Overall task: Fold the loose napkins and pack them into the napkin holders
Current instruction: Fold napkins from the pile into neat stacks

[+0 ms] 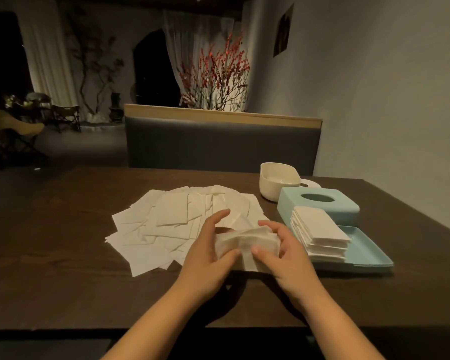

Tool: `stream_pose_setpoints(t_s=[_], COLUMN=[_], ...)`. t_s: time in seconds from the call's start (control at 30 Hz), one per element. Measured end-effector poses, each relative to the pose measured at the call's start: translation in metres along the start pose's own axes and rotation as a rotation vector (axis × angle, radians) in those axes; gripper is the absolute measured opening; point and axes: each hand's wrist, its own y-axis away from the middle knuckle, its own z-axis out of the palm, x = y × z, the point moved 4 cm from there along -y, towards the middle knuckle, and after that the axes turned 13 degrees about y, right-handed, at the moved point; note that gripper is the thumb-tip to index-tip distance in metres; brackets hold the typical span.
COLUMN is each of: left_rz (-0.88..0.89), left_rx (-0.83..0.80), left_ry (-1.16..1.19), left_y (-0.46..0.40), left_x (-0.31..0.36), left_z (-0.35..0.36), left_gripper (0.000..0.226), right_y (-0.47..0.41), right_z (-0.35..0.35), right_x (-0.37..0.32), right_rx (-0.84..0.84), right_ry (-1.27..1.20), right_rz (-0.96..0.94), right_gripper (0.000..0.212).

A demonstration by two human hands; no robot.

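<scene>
Spreading across the left and middle of the dark counter [63,255], a heap of loose napkins [172,219] is seen lying unfolded and overlapping. Just right of its near edge, one crumpled napkin [247,245] is held between both hands: it is pinched by the left hand [208,255] on its left side, forefinger raised, and by the right hand [283,253] on its right side. The folding step is judged to be in hand, with much of the heap not yet dealt with. Further right, a stack of folded napkins [320,235] is seen resting on a pale blue tray [369,255], with a blue holder lid [320,203] and a cream tub [278,183] behind. Next, the sheet would need flattening, creasing squarely, and placing atop the stack.
</scene>
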Motion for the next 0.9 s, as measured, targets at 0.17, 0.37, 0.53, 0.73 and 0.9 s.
stream_pose_setpoints(t_s=[0.17,0.37,0.53,0.73,0.9], left_rz=[-0.075,-0.009,-0.080,-0.109,-0.096], left_rx=[-0.053,-0.137,-0.184,-0.184,-0.055], left_ry=[0.016,0.019,0.031,0.048,0.066], left_y=[-0.001,0.004,0.002,0.001,0.004], left_x=[-0.009,0.003,0.001,0.001,-0.004], left_z=[-0.004,0.002,0.005,0.007,-0.004], left_gripper=[0.082,0.089,0.088,0.088,0.067], right_y=[0.000,0.001,0.000,-0.001,0.002], right_z=[0.003,0.003,0.007,0.008,0.001], right_x=[0.009,0.005,0.008,0.005,0.005], right_rx=[-0.107,0.013,-0.077,-0.134,-0.035], right_ry=[-0.004,0.021,0.118,0.168,-0.055], right_rz=[0.053,-0.053,-0.036,-0.051,-0.042], right_gripper=[0.060,0.053,0.067,0.076,0.049])
